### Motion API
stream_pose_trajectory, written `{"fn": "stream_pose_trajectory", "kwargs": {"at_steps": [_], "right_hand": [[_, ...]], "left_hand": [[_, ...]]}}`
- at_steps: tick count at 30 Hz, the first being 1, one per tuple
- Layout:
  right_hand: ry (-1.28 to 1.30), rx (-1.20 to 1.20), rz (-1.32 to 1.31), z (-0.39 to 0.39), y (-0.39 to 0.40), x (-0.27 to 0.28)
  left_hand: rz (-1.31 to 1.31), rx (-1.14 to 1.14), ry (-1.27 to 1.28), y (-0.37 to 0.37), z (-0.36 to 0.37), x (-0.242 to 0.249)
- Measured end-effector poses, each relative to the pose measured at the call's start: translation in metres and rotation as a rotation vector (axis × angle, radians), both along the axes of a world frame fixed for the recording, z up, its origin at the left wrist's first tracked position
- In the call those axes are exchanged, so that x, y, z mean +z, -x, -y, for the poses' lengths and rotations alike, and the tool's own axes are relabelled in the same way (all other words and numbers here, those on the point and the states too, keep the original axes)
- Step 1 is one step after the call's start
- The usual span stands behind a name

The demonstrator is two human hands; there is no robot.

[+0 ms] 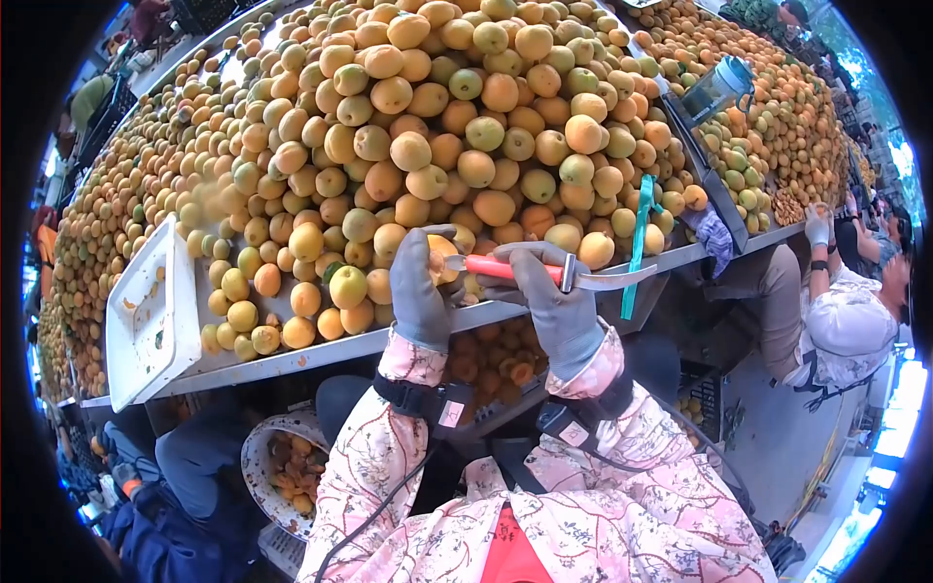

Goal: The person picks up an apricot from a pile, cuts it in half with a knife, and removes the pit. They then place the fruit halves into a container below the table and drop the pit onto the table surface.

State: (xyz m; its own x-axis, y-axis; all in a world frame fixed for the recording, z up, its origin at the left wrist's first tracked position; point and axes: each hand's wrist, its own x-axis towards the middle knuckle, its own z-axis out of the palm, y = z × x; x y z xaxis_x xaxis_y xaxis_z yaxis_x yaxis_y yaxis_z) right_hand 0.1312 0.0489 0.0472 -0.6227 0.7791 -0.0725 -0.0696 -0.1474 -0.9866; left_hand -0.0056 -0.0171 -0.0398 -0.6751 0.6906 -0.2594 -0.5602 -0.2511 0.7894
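My left hand [420,296], in a grey glove, is closed around an apricot [443,260] at the front edge of the heap. My right hand [554,306], gloved the same way, grips a red-handled knife [496,267]. Its curved metal blade points right, away from the fruit, while the small metal tip at the handle's other end is right at the apricot. Behind both hands rises a large pile of yellow-orange and greenish apricots [476,167]. Below them, halved apricots [496,361] lie in a container partly hidden by my arms.
A white tray [121,340] with scraps sits at the table's left edge. On the right are a teal strap [637,248], a purple cloth [714,238] and a bottle [714,89]. A white bucket [258,457] of fruit pieces stands lower left. People sit at both sides.
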Motion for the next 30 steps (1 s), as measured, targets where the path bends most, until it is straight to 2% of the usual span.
{"fn": "stream_pose_trajectory", "kwargs": {"at_steps": [1, 2, 4, 8, 10, 14, 16, 17, 18, 19, 20, 21, 22, 23, 25, 26, 27, 29, 30], "right_hand": [[0.235, -0.078, -0.035, 0.002, 0.004, 0.003], [0.233, -0.075, -0.036, 0.005, 0.007, 0.001], [0.348, -0.125, -0.059, 0.012, 0.011, -0.005], [0.487, -0.232, -0.174, 0.025, 0.016, -0.007], [0.559, -0.298, -0.204, 0.033, 0.019, -0.009], [0.581, -0.338, -0.217, 0.038, 0.025, -0.009], [0.504, -0.286, -0.19, 0.03, 0.018, -0.007], [0.436, -0.236, -0.156, 0.025, 0.015, -0.006], [0.324, -0.145, -0.13, 0.022, 0.011, 0.0], [0.326, -0.143, -0.127, 0.017, 0.008, -0.002], [0.251, -0.03, -0.116, 0.012, 0.004, -0.006], [0.175, 0.082, -0.105, 0.005, 0.002, -0.009], [0.039, 0.062, -0.038, -0.004, 0.002, -0.011], [0.034, 0.062, -0.041, -0.004, 0.001, -0.011], [0.308, 0.053, 0.004, -0.001, 0.004, -0.003], [0.348, 0.011, -0.001, 0.002, 0.005, -0.005], [0.347, 0.014, 0.0, 0.001, 0.006, -0.003], [0.302, 0.053, 0.055, 0.002, 0.008, 0.003], [0.304, 0.052, 0.054, 0.0, 0.008, -0.005]], "left_hand": [[-0.066, 0.007, -0.017, 0.004, -0.001, -0.012], [-0.067, 0.009, -0.018, 0.005, -0.001, -0.023], [-0.395, 0.051, 0.116, 0.004, -0.003, -0.025], [-0.349, 0.052, 0.066, -0.007, -0.007, 0.007], [-0.589, 0.196, 0.131, -0.012, -0.01, 0.019], [-0.588, 0.228, 0.132, -0.012, -0.01, 0.02], [-0.418, 0.064, -0.001, -0.005, -0.011, 0.014], [-0.419, 0.067, -0.003, 0.001, -0.007, 0.011], [-0.047, -0.105, -0.114, 0.005, -0.001, 0.018], [0.329, -0.274, -0.222, 0.007, 0.003, 0.032], [0.297, -0.198, -0.077, 0.001, 0.002, 0.047], [0.298, -0.199, -0.077, -0.001, 0.002, 0.044], [0.329, -0.225, -0.06, -0.003, 0.004, 0.04], [0.356, -0.25, -0.046, -0.006, 0.004, 0.038], [0.331, -0.194, 0.007, -0.015, 0.003, 0.038], [0.217, -0.152, 0.004, -0.016, 0.002, 0.034], [0.105, -0.107, 0.002, -0.017, 0.002, 0.032], [0.126, -0.11, -0.009, -0.014, 0.004, 0.03], [0.018, -0.085, -0.004, -0.012, 0.002, 0.024]]}}
